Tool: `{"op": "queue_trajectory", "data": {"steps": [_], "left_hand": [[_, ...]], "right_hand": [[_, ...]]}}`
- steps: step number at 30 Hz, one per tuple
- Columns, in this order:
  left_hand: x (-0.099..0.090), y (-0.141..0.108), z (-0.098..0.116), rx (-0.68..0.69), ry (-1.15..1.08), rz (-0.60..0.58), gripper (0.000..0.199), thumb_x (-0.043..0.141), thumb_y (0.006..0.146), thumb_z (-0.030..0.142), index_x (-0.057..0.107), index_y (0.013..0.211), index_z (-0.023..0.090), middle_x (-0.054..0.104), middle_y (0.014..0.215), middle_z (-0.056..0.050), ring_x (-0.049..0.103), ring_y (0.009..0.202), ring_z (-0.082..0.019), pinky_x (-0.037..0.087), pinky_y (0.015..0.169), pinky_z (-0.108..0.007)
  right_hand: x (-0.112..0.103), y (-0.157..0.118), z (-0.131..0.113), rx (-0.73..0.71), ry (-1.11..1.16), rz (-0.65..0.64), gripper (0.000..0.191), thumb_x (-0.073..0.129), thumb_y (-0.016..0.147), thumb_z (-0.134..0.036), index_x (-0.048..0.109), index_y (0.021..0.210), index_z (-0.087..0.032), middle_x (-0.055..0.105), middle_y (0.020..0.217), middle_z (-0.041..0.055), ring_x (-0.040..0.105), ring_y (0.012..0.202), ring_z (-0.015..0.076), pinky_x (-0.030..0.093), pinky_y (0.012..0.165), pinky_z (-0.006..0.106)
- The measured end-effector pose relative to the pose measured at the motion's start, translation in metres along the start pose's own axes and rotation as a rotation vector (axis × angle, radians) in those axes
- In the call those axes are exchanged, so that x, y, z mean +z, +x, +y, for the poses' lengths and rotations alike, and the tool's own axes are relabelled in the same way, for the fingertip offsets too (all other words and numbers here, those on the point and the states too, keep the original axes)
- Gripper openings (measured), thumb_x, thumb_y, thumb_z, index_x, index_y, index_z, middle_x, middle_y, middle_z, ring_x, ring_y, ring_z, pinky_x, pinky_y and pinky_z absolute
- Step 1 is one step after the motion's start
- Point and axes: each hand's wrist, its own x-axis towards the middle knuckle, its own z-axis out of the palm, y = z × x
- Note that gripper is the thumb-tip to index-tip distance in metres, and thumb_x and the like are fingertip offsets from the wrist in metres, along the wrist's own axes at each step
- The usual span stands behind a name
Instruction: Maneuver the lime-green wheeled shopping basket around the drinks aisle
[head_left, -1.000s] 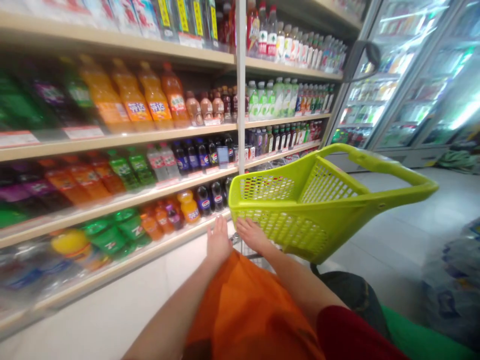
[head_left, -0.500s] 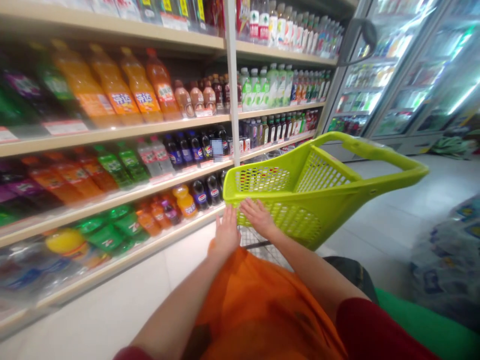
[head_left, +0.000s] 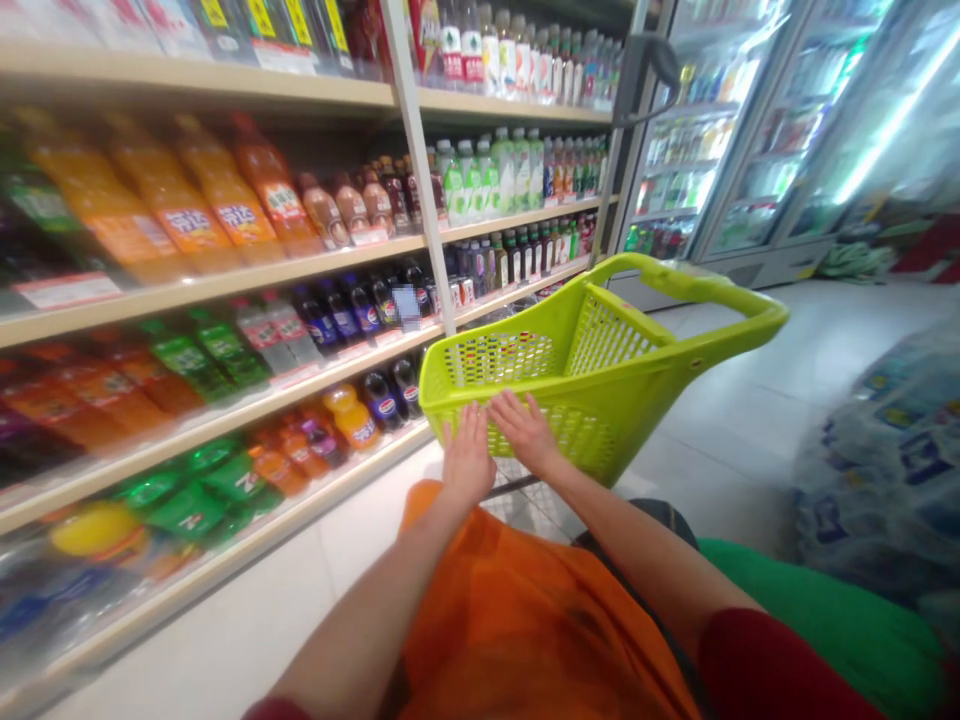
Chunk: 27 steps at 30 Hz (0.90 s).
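Head view: lime-green shopping cart (head_left: 637, 393) beside drink shelves (head_left: 360, 92). Left hand (head_left: 469, 458), right hand (head_left: 525, 432) at its side, fingers straight, holding nothing; contact unclear. I'd keep any palm pressure even.

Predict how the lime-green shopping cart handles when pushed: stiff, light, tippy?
The lime-green shopping cart looks fairly stiff: its moulded-looking walls hold shape. Probably light for its size, since those walls are riddled with holes. Leaning on the handle might tip it, as that juts beyond the basket; I can't see wheels, so rolling is uncertain.
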Motion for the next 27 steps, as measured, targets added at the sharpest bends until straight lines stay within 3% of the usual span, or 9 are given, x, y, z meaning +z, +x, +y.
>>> {"op": "queue_trajectory", "data": {"steps": [4, 6, 13, 16, 21, 24, 27], "left_hand": [[0.006, -0.004, 0.008, 0.042, 0.012, -0.046, 0.076, 0.046, 0.065, 0.012, 0.025, 0.138, 0.008, 0.021, 0.148, -0.015, 0.015, 0.137, -0.025, 0.013, 0.11, -0.052], [0.007, -0.004, 0.01, 0.052, 0.012, -0.055, 0.077, 0.046, 0.065, 0.012, 0.025, 0.138, 0.008, 0.021, 0.148, -0.015, 0.016, 0.137, -0.025, 0.014, 0.11, -0.052], [-0.007, 0.019, 0.024, 0.018, 0.006, 0.022, 0.072, 0.044, 0.069, 0.013, 0.025, 0.138, 0.008, 0.018, 0.149, -0.014, 0.013, 0.138, -0.024, 0.012, 0.11, -0.052], [-0.008, 0.024, 0.034, 0.058, 0.009, 0.021, 0.073, 0.043, 0.069, 0.013, 0.024, 0.139, 0.008, 0.018, 0.149, -0.013, 0.012, 0.138, -0.024, 0.011, 0.111, -0.052], [0.001, 0.021, 0.048, 0.15, 0.033, 0.019, 0.073, 0.042, 0.067, 0.011, 0.026, 0.138, 0.008, 0.019, 0.149, -0.013, 0.013, 0.138, -0.023, 0.011, 0.111, -0.051], [-0.001, 0.026, 0.054, 0.151, 0.038, 0.022, 0.071, 0.042, 0.068, 0.011, 0.027, 0.137, 0.008, 0.019, 0.149, -0.013, 0.015, 0.138, -0.024, 0.014, 0.11, -0.052], [-0.009, 0.037, 0.061, 0.13, 0.033, 0.028, 0.071, 0.043, 0.069, 0.013, 0.026, 0.138, 0.007, 0.018, 0.149, -0.013, 0.014, 0.138, -0.024, 0.014, 0.11, -0.052]], "right_hand": [[0.015, -0.037, -0.004, -0.062, 0.0, -0.073, 0.035, 0.042, 0.084, -0.008, 0.058, 0.114, -0.017, 0.055, 0.125, 0.01, 0.039, 0.127, 0.0218, 0.028, 0.105, 0.047], [0.011, -0.046, -0.003, -0.069, -0.005, -0.071, 0.034, 0.043, 0.084, -0.008, 0.059, 0.113, -0.017, 0.056, 0.124, 0.0095, 0.04, 0.126, 0.0213, 0.028, 0.105, 0.046], [-0.034, -0.013, 0.028, 0.135, -0.087, 0.1, 0.044, 0.036, 0.087, -0.009, 0.049, 0.126, -0.022, 0.049, 0.133, 0.0064, 0.025, 0.134, 0.0206, 0.016, 0.109, 0.048], [-0.029, -0.024, 0.035, 0.122, -0.106, 0.029, 0.042, 0.039, 0.086, -0.009, 0.05, 0.125, -0.02, 0.049, 0.133, 0.0079, 0.029, 0.132, 0.0219, 0.018, 0.109, 0.048], [-0.014, -0.067, 0.028, 0.062, -0.1, -0.077, 0.04, 0.045, 0.082, -0.006, 0.055, 0.119, -0.016, 0.052, 0.128, 0.0115, 0.036, 0.129, 0.0231, 0.024, 0.106, 0.049], [-0.029, -0.065, 0.032, 0.101, -0.114, -0.019, 0.043, 0.043, 0.082, -0.005, 0.053, 0.122, -0.018, 0.052, 0.129, 0.0099, 0.032, 0.131, 0.0216, 0.021, 0.107, 0.048], [-0.054, -0.044, 0.046, 0.2, -0.17, 0.116, 0.045, 0.039, 0.085, -0.007, 0.048, 0.127, -0.021, 0.049, 0.133, 0.0079, 0.025, 0.134, 0.0201, 0.016, 0.109, 0.047]]}}
